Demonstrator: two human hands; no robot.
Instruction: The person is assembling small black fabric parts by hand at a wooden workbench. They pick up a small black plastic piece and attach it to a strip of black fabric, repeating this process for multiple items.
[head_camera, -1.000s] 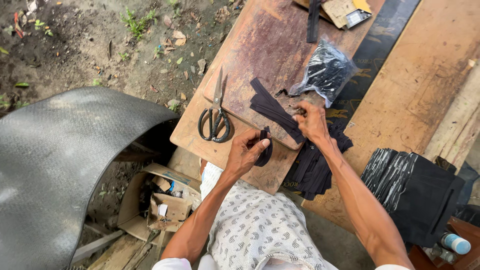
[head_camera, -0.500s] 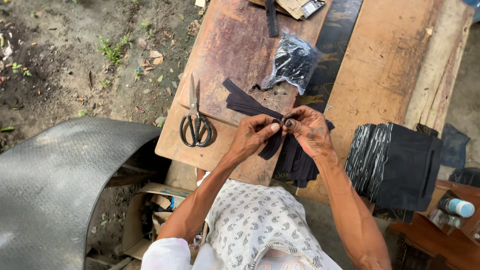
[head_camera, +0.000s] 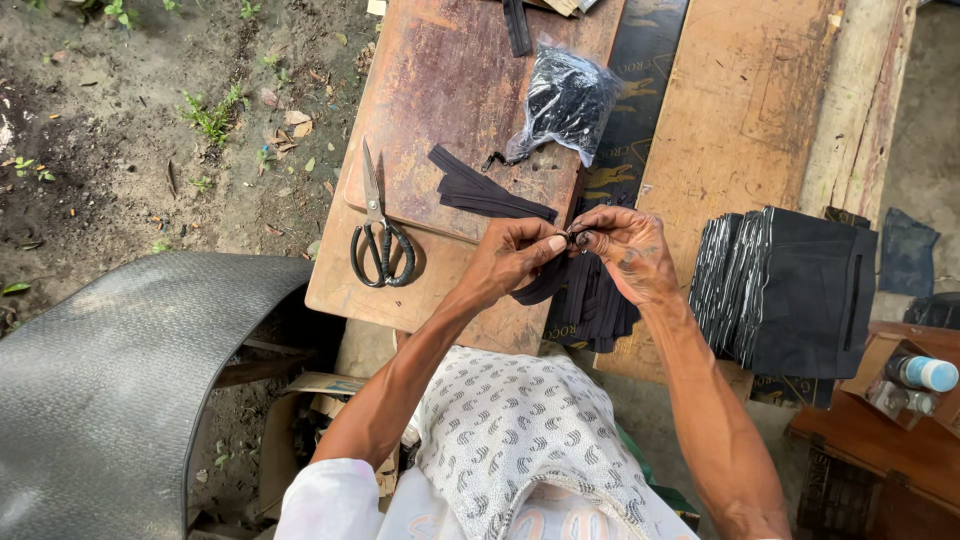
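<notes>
Your left hand (head_camera: 510, 258) and right hand (head_camera: 625, 250) pinch one small metal slider (head_camera: 577, 238) on a black zipper strip (head_camera: 545, 285), above the brown wooden surface (head_camera: 450, 90); black-handled scissors (head_camera: 380, 240) lie left.

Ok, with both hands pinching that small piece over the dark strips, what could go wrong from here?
1. The small metal piece is pinched only by fingertips of the left hand and right hand; it could slip into the dark strips and be hard to spot.
2. The scissors lie near the board's edge; a nudge might knock them off.
</notes>
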